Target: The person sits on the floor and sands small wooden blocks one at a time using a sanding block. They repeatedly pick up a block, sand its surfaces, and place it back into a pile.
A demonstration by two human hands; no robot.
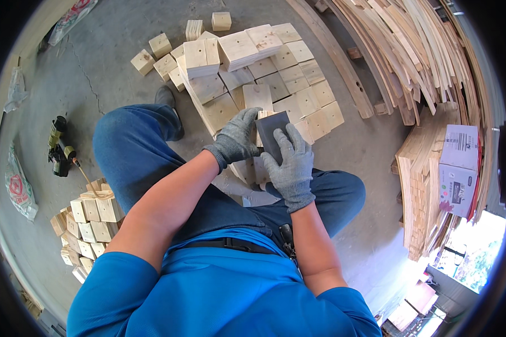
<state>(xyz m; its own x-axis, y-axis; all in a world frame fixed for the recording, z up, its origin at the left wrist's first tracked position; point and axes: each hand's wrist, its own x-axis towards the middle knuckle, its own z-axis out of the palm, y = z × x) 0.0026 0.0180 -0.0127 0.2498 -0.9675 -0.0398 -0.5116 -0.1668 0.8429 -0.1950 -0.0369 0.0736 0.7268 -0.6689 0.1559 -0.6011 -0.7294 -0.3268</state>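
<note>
Both my hands wear grey knit gloves and meet in front of my knees. My left hand (237, 137) is closed around the side of a pale wooden block (260, 115), most of which is hidden. Over that block lies a dark grey rectangular block (272, 129), flat-faced like a sanding block. My right hand (292, 165) grips it from the right, fingers spread along its face and thumb at its near edge. Just beyond my hands stands a wide group of wooden blocks (275, 87), packed side by side, many with a small hole in the top.
Loose wooden blocks (160, 45) sit beyond the group. At lower left are a block pile (93, 224) and a yellow-black tool (57, 143). Plastic bags (19, 188) lie far left. On the right are long wood strips (399, 50), stacked boards (421, 180) and a carton (458, 168).
</note>
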